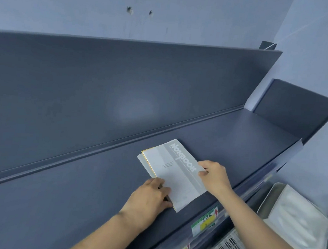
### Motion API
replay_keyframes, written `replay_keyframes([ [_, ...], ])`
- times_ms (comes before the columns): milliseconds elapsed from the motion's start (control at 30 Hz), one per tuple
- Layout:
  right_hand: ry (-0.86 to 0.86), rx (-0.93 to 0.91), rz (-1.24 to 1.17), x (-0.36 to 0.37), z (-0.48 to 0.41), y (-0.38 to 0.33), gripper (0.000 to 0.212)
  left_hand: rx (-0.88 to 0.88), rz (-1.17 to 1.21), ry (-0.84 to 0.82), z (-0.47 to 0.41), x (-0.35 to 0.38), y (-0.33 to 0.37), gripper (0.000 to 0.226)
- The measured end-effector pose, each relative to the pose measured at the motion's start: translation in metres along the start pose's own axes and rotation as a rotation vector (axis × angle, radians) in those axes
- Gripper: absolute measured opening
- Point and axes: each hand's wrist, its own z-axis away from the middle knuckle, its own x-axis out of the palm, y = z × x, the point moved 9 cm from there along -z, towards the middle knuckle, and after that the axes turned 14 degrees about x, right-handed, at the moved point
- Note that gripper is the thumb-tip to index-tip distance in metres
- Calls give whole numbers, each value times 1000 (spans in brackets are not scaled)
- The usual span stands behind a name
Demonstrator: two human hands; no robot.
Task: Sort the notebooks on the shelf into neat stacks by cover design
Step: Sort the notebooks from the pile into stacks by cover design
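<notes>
1 long shelf (76,176) of smooth, matte dark grey fills your view, with a raised ridge along its back. At the right, lower, sits a white rectangular tray (297,219) with rounded corners. Near the shelf's front edge lie thin notebooks (174,176), slightly fanned. The top cover is pale grey with a darker band, and a yellow edge shows beneath. Your left hand (149,198) grips their near-left edge with curled fingers. Your right hand (214,177) pinches the right edge, thumb on top.
</notes>
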Motion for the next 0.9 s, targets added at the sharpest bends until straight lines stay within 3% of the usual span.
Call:
replay_keyframes([
  [133, -73, -20, 8, -4, -23, 9, 36, -55, 34, 55, -17, 4, 4, 37],
  [300, -46, -56, 6, -18, -52, 7, 11, -182, -15, 80, -43, 5, 5, 32],
  [500, -106, -171, 82, -21, -76, 5, 43, -330, -99, 90, -65, 9, 9, 18],
  [667, 29, -412, 328, -15, -61, -24, 35, -460, -266, 60, -49, -5, 11, 27],
  [733, 5, -499, 349, -7, -52, -37, 36, -460, -386, 94, -32, -21, 11, 16],
  [900, -146, -703, 356, 23, -5, -79, 43, -587, -565, -6, 51, -30, -15, 36],
])
